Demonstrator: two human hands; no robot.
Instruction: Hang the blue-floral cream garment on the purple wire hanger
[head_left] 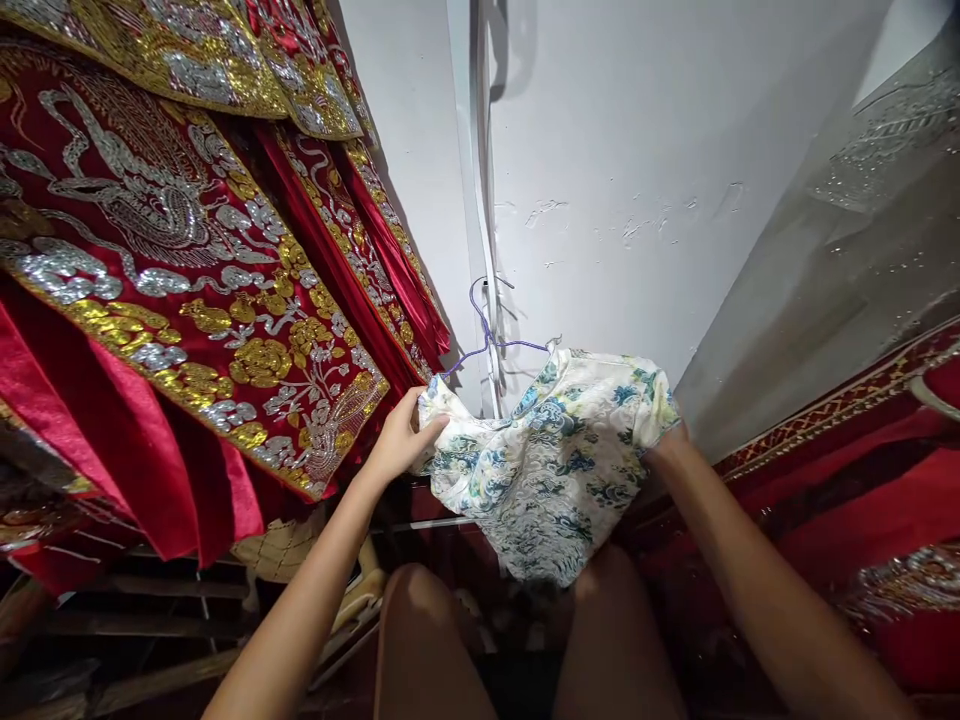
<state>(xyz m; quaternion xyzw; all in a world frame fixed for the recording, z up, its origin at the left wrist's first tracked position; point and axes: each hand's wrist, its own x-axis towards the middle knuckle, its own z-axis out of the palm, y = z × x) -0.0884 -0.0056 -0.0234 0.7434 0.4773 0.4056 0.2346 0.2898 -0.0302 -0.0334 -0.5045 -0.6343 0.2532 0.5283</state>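
Observation:
A white blouse [555, 460] with a blue and green floral print hangs on a thin purple hanger [517, 345] in front of me. My left hand [409, 432] is closed on its left shoulder, thumb lying over the front of the fabric. The right sleeve [651, 400] covers my right hand, and only the wrist [667, 450] shows below the cuff. Its fingers are out of sight inside the cloth. One end of the hanger pokes out near the neckline's right side. The hanger's hook meets a narrow white upright strip [474, 150].
Red cloths [247, 330] with gold and silver sequin embroidery hang close on the left. A white wall [615, 130] with peeling patches stands behind the blouse. More red decorated fabric [885, 510] is at the right. Wooden furniture [150, 600] sits low on the left.

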